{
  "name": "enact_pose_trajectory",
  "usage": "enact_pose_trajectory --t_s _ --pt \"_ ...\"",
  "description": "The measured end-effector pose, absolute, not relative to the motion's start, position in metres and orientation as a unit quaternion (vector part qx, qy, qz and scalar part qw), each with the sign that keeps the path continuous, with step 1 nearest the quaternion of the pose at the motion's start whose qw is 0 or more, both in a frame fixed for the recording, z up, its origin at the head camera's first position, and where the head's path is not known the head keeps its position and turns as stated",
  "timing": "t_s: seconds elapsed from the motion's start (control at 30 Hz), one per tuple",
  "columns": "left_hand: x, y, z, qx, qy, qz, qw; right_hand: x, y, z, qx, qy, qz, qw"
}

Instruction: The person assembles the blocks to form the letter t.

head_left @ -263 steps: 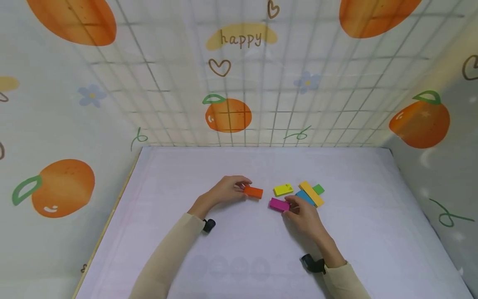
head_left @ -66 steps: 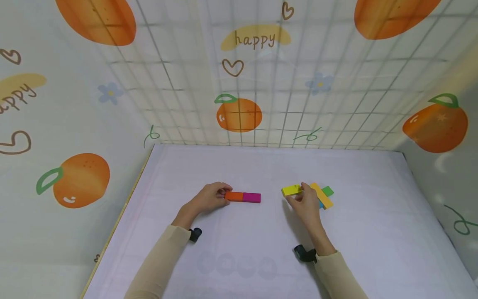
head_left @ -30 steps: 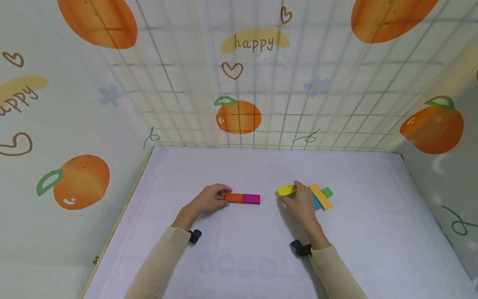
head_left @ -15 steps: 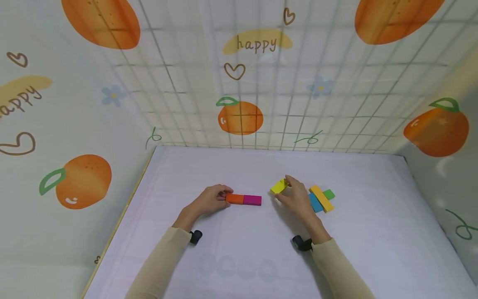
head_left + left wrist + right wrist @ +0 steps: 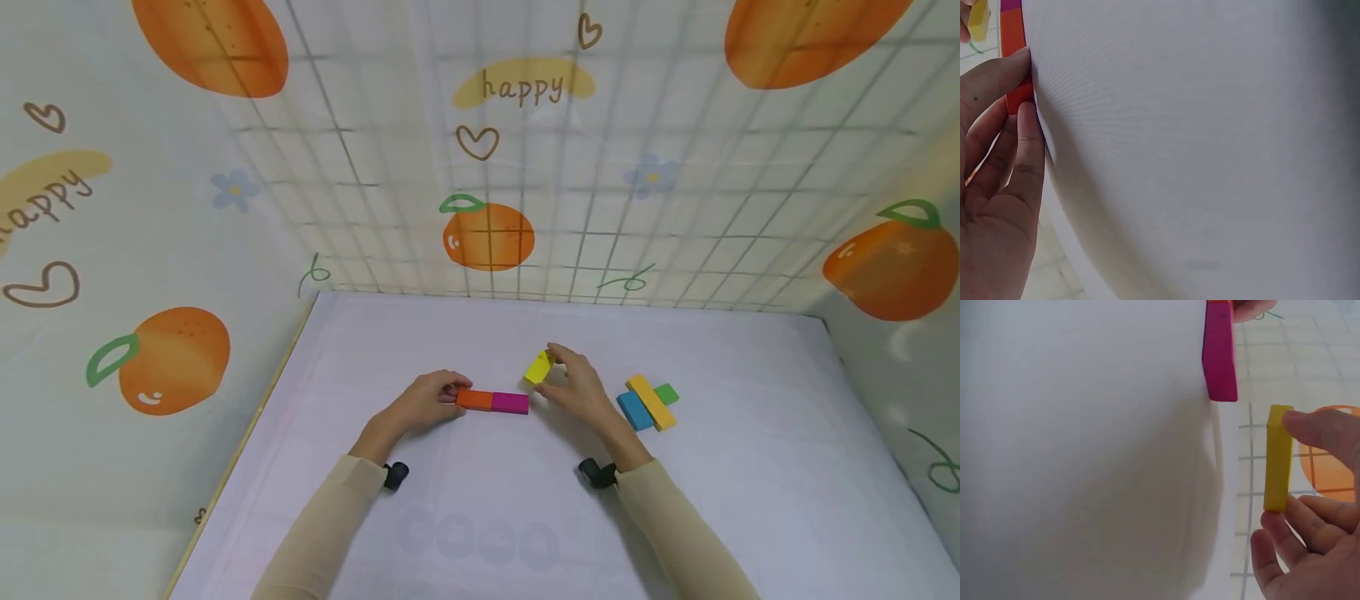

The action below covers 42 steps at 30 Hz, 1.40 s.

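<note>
My left hand [image 5: 426,402] pinches the left end of an orange block [image 5: 476,400], which lies flat on the table. End to end with it, on its right, lies a magenta block [image 5: 511,403]. In the left wrist view, thumb and fingers grip the orange block [image 5: 1014,34] from both sides. Just behind and right of the magenta block, my right hand [image 5: 581,387] holds a yellow block [image 5: 538,367] raised above the table. The right wrist view has the yellow block [image 5: 1278,459] between thumb and fingertips, apart from the magenta block [image 5: 1220,353].
To the right of my right hand lie a blue block [image 5: 635,411], a long amber block [image 5: 651,402] and a green block [image 5: 667,392], close together on the white table [image 5: 480,517]. A patterned curtain [image 5: 375,225] stands behind the table's far edge.
Earlier the right hand gripped the magenta block, now set against the orange one. Since then it has carried the yellow block left and turned it. The left hand stays on the orange block.
</note>
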<state>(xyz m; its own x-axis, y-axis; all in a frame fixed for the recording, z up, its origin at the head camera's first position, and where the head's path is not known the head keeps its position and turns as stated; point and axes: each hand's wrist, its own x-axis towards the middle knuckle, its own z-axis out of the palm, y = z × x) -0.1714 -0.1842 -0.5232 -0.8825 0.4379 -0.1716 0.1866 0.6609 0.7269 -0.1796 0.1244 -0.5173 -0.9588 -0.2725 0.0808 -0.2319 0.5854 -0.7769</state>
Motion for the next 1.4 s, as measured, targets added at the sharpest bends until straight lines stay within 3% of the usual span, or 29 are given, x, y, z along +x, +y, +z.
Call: enact_pose_trajectory --t_s 0.83,1.4 --pt "-0.168 -0.182 -0.518 0.166 0.9 0.363 0.174 -0.2 0.079 -0.513 -0.2 0.878 -0.424 0.098" --pt "-0.17 -0.185 -0.523 0.173 0.9 0.361 0.173 -0.205 0.072 -0.518 -0.23 0.878 -0.404 0.115"
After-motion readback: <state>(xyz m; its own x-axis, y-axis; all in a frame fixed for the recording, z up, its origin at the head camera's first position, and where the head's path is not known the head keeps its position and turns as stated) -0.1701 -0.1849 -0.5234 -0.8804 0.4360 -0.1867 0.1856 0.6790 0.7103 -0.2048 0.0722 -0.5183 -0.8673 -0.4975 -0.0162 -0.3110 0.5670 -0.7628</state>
